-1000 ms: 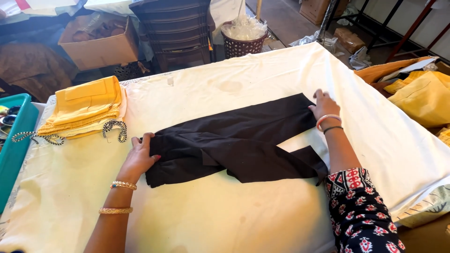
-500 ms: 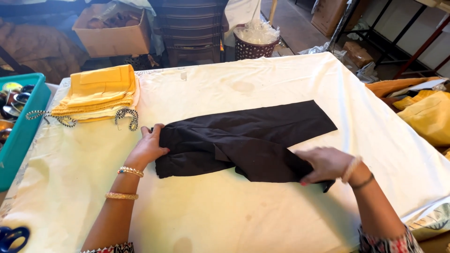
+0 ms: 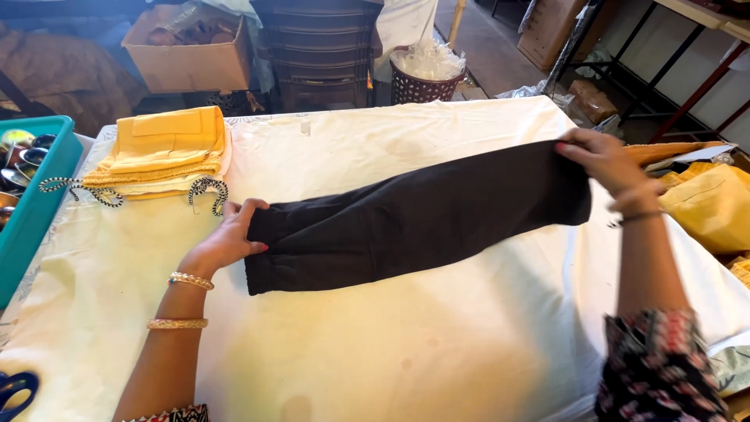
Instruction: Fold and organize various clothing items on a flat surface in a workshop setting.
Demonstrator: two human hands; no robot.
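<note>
A black garment (image 3: 406, 223) lies folded lengthwise across a table covered in cream cloth (image 3: 375, 344). My left hand (image 3: 230, 234) presses down on its left end, thumb on top of the fabric. My right hand (image 3: 601, 160) grips the garment's right end and holds it lifted off the table, so the fabric stretches in a long band between both hands.
A stack of folded yellow cloth (image 3: 164, 148) with black-and-white cords (image 3: 205, 190) lies at the table's back left. A teal bin (image 3: 35, 199) stands at the left edge, blue scissors (image 3: 16, 387) near the front-left corner. Yellow fabric (image 3: 707, 203) lies on the right; a cardboard box (image 3: 191, 59) and a basket (image 3: 426, 78) stand behind.
My right hand took the lower flap of the garment and swung it up and to the right, folding the piece into one long band. My left hand stayed on the left end.
</note>
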